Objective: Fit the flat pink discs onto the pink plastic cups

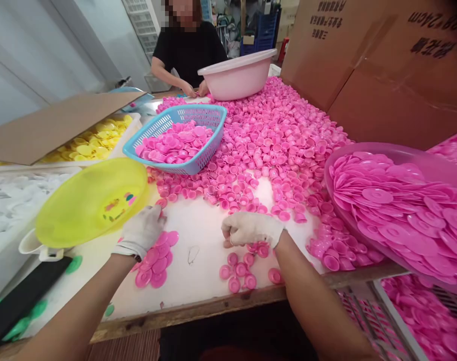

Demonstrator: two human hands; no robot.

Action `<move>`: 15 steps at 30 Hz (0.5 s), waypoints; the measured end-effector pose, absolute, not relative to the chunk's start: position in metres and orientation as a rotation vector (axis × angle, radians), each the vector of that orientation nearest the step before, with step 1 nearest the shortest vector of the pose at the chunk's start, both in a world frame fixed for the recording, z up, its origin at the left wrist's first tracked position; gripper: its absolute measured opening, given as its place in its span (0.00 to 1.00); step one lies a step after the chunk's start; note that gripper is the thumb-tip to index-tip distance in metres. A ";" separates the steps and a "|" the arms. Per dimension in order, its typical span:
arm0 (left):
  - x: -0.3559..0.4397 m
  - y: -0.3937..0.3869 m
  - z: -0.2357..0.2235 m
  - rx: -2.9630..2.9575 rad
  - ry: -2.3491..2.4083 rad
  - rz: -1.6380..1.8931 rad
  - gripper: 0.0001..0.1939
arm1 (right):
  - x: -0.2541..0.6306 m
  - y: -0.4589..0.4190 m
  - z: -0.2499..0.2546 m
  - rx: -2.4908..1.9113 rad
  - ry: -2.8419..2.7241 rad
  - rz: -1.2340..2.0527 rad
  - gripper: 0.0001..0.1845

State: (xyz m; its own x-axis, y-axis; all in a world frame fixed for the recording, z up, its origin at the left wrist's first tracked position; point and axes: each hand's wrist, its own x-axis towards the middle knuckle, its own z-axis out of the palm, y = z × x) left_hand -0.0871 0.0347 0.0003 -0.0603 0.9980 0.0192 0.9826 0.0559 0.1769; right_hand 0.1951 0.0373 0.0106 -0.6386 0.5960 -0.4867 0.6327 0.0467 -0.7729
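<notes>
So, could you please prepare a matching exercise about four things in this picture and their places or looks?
1. left hand
2. right hand
3. blue basket
4. cardboard box

A. brown, with print on it
B. gloved, beside the yellow bowl
C. with pink pieces inside
D. gloved, near a small group of pink cups

Pairs: 1-B; 2-D; 3-C; 4-A

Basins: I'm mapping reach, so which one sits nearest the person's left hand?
The yellow basin, beside the left hand; the pale pink basin stands far back, the deep pink basin at right.
</notes>
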 end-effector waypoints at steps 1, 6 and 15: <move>-0.091 0.034 -0.004 2.081 2.212 0.202 0.07 | 0.198 0.036 0.016 1.287 2.270 -1.575 0.08; -0.098 0.030 -0.001 2.152 2.219 0.171 0.09 | 0.184 0.029 0.017 1.270 2.312 -1.051 0.13; -0.053 0.000 0.006 2.025 2.074 0.721 0.07 | 0.156 0.032 -0.009 1.689 2.568 -1.446 0.08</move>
State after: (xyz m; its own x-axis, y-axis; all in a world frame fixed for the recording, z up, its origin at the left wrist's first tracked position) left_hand -0.0535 -0.0002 0.0062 -0.0742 0.9730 0.2186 0.8988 -0.0297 0.4375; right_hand 0.1561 0.0323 -0.0090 -0.4812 0.8471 -0.2254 0.6319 0.1570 -0.7590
